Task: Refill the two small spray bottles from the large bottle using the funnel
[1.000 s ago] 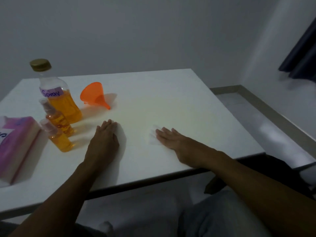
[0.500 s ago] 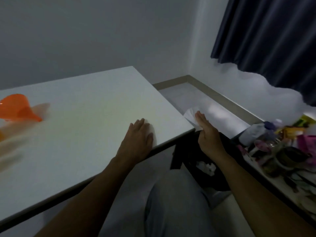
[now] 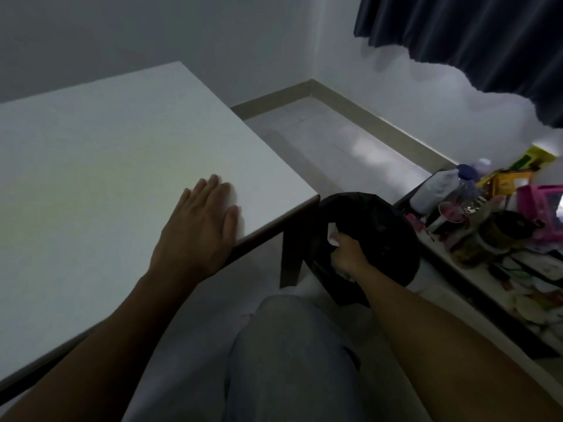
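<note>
My left hand point(image 3: 199, 226) lies flat with straight fingers on the white table point(image 3: 91, 166), near its front right corner. My right hand point(image 3: 347, 251) reaches down over the black bin point(image 3: 380, 239) beside the table leg and holds a crumpled white tissue point(image 3: 332, 234) at the bin's mouth. The bottles and the orange funnel are out of view to the left.
A low shelf point(image 3: 487, 284) at the right is crowded with bottles, cups and packets. A dark curtain point(image 3: 472, 35) hangs at the top right. The dark table leg point(image 3: 291, 260) stands just left of the bin. My grey-clad knee point(image 3: 289, 345) is below.
The view has swung right, so the funnel and bottles have left the frame. My right hand carried the tissue off the table edge and down to the black bin. The left hand stayed flat.
</note>
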`<state>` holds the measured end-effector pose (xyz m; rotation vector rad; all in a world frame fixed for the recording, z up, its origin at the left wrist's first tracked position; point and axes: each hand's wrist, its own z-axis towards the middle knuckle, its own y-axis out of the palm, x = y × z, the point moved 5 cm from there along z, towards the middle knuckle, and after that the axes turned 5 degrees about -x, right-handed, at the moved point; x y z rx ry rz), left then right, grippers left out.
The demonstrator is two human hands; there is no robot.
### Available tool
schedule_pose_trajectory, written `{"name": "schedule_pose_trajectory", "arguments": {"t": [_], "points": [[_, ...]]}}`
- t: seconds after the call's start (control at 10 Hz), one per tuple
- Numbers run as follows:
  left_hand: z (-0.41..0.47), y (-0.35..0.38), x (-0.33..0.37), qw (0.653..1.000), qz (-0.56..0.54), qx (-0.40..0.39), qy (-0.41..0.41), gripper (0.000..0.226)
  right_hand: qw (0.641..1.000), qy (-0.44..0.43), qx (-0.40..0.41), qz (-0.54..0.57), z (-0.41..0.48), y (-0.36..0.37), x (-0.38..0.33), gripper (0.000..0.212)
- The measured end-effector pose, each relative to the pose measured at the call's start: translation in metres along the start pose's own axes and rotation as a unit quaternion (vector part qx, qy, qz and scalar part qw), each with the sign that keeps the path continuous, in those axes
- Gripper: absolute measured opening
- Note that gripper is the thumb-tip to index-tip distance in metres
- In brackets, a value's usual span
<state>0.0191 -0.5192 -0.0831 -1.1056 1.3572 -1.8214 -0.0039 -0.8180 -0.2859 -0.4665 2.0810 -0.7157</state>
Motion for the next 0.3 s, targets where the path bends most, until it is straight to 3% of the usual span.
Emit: {"name": "schedule_pose_trajectory", "arguments": {"t": [0.2, 0.3], "points": [[0.002, 0.002, 0.0, 1.0, -0.009, 0.005, 0.006, 0.052, 0.998, 0.022, 0.017, -0.052, 0.008, 0.002, 0.014, 0.025], [0.003, 0.003, -0.002, 1.0, -0.01, 0.016, 0.0, 0.054, 0.994, 0.014, 0.098, -0.04, 0.006, -0.009, 0.004, 0.022]]}}
